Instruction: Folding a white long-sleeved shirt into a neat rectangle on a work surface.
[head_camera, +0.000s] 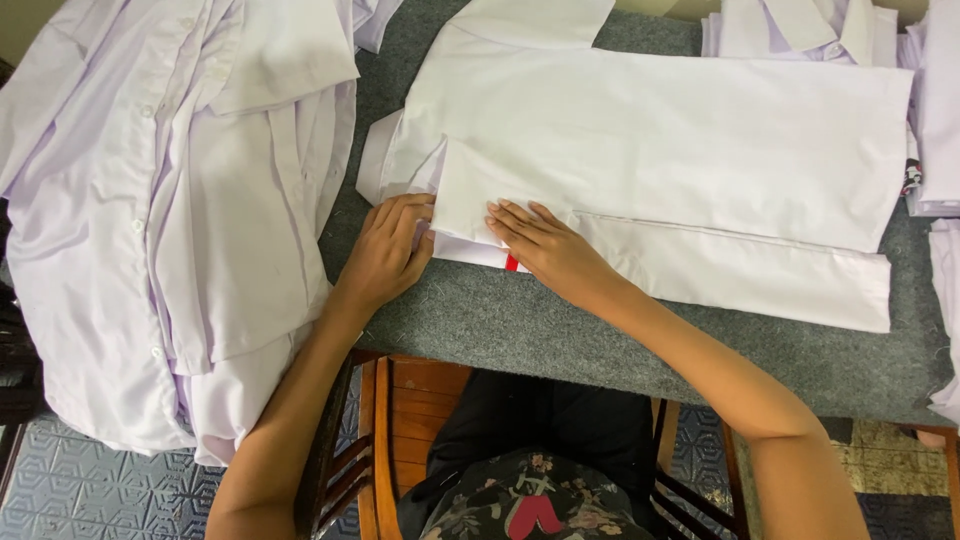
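A white shirt (660, 140) lies flat and partly folded on the grey felt table top (520, 330), collar toward the upper left. Its folded sleeve (740, 275) runs along the near edge. My left hand (385, 255) rests at the shirt's near left corner, fingers curled on the fabric edge. My right hand (545, 245) lies flat on the folded sleeve end, pressing it down beside a small red tag (511, 264). The two hands are close together, a few fingers' width apart.
A heap of unfolded pale shirts (170, 210) hangs over the table's left end. Folded white shirts (800, 25) are stacked at the far right and more along the right edge (940, 110). A wooden chair (400, 400) stands under me on a patterned floor.
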